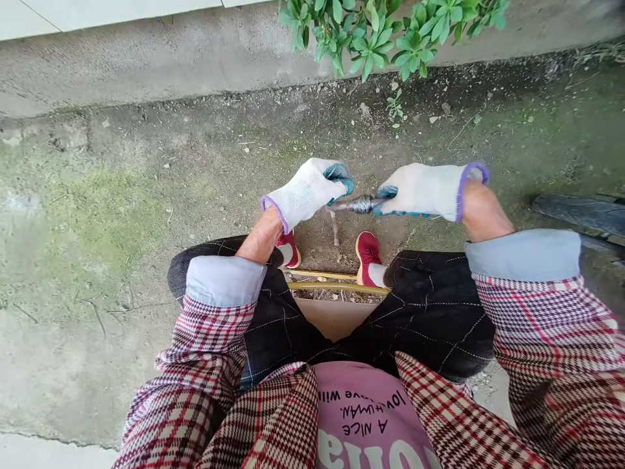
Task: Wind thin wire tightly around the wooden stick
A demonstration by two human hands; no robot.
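Note:
In front of my knees, my right hand [415, 190] grips one end of a forked wooden stick [335, 229]. Silvery wire [362, 204] is wound in a thick coil around the stick, just left of my right fingers. My left hand [315, 187] is closed close to the stick's fork, its fingertips curled and pressed together. What lies between those fingertips is hidden. White knitted gloves with teal palms and purple cuffs cover both hands. One bare prong of the stick points down toward the ground between my shoes.
I sit on a low seat [332, 317], with yellow bars [336, 287] in front of it. My red shoes [368, 251] rest on mossy ground. A concrete wall base [170, 58] and a leafy shrub [371, 39] stand ahead. A dark tire-like object [581, 212] lies at right.

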